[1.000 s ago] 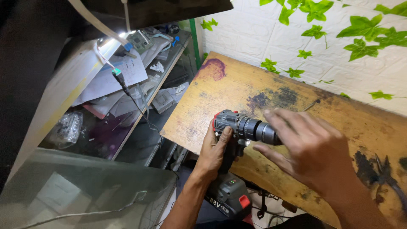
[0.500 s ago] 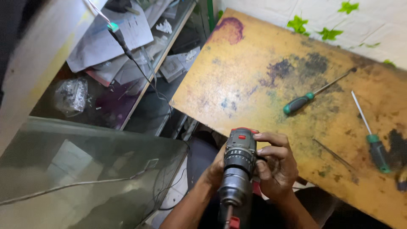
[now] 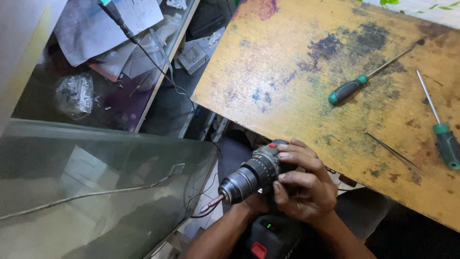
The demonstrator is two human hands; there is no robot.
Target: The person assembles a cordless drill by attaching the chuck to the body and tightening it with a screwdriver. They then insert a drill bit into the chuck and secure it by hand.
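- Cordless drill [image 3: 254, 175] is sitting low in front of the counter [image 3: 287, 72], chuck pointing left.
- Right hand [image 3: 304, 184] is wrapping closed over the drill's body from the right.
- Left hand [image 3: 251, 204] is mostly hiding underneath the drill, can't tell its grip.
- Further out, two green-handled screwdrivers [image 3: 347, 89] [image 3: 445, 141] are lying on the counter.

A crumpled clear plastic bag [image 3: 74, 95] holding small dark parts lies on the cluttered shelf at upper left. Above it rest loose white paper sheets [image 3: 108, 26] with writing. A small green indicator light [image 3: 269, 225] glows on the drill's dark battery base.
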